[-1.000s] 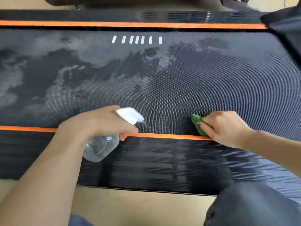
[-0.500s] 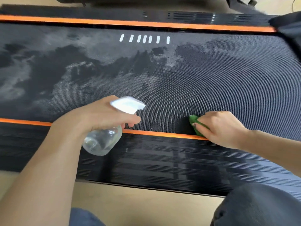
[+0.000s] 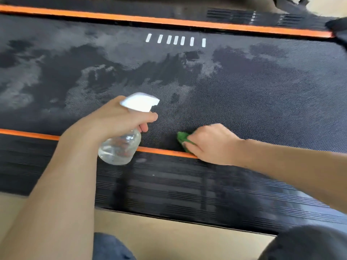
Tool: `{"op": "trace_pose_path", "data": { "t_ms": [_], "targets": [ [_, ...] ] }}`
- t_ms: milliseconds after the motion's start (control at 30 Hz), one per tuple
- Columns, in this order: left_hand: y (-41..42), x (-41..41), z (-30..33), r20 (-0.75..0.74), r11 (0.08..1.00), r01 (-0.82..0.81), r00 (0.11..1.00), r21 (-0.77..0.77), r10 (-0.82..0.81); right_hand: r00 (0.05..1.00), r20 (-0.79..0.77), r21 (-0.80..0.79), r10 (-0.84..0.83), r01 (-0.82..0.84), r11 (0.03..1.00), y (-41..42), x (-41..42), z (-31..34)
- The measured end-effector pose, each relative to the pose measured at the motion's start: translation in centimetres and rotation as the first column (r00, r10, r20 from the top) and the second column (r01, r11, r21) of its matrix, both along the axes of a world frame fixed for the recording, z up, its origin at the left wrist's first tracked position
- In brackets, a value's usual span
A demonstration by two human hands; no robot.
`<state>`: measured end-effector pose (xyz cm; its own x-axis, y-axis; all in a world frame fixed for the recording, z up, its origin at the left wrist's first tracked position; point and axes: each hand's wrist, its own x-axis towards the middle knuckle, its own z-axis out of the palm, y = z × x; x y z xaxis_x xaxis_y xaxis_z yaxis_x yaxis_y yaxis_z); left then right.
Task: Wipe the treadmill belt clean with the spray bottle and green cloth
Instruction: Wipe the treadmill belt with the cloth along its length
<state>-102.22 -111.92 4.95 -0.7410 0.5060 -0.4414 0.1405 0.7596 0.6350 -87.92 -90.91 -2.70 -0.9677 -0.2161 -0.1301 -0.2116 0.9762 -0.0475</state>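
The dark textured treadmill belt (image 3: 253,94) runs across the view, with lighter dusty-looking patches on its left half and darker areas to the right. My left hand (image 3: 112,119) grips a clear spray bottle (image 3: 120,149) with a white trigger head, its nozzle aimed right over the belt's near edge. My right hand (image 3: 208,143) presses a green cloth (image 3: 183,137) onto the belt beside the near orange stripe. Most of the cloth is hidden under the hand.
Orange stripes (image 3: 163,151) border the belt near and far. A black ribbed side rail (image 3: 187,186) lies between the belt and me. Several white dashes (image 3: 175,39) mark the belt's far side. Tan floor (image 3: 169,235) and my knees sit at the bottom.
My left hand has lifted the spray bottle a little farther over the belt. My right hand with the cloth has shifted slightly left along the orange stripe. The view has tilted.
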Motion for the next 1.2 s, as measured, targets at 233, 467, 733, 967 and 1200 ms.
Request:
{"op": "trace_pose_path", "data": {
  "t_ms": [233,467,733,967,1200],
  "targets": [
    [0.5,-0.3,-0.1,0.023,0.999,0.027,0.999,0.042,-0.028,0.988,0.004,0.079,-0.153,0.152,0.985,6.4,5.9,0.1],
    [0.8,-0.2,-0.1,-0.016,0.999,-0.017,1.000,0.027,0.018,0.998,0.003,-0.095,-0.060,0.060,0.994,-5.6,-5.2,-1.0],
    [-0.1,-0.8,-0.3,-0.043,0.998,-0.069,0.997,0.010,0.069,0.999,0.021,-0.056,-0.033,0.034,0.998,-1.4,-1.5,-0.2],
    [-0.9,-1.4,-0.2,-0.024,0.998,-0.046,0.999,0.050,0.048,0.990,0.047,0.020,-0.133,0.132,0.991,-0.4,-0.4,0.2],
    [-0.8,-1.6,-0.6,-0.008,0.995,-0.077,0.997,0.060,0.077,0.993,0.061,-0.148,-0.103,0.111,0.983,-9.0,-8.0,-0.4]
  ]
}}
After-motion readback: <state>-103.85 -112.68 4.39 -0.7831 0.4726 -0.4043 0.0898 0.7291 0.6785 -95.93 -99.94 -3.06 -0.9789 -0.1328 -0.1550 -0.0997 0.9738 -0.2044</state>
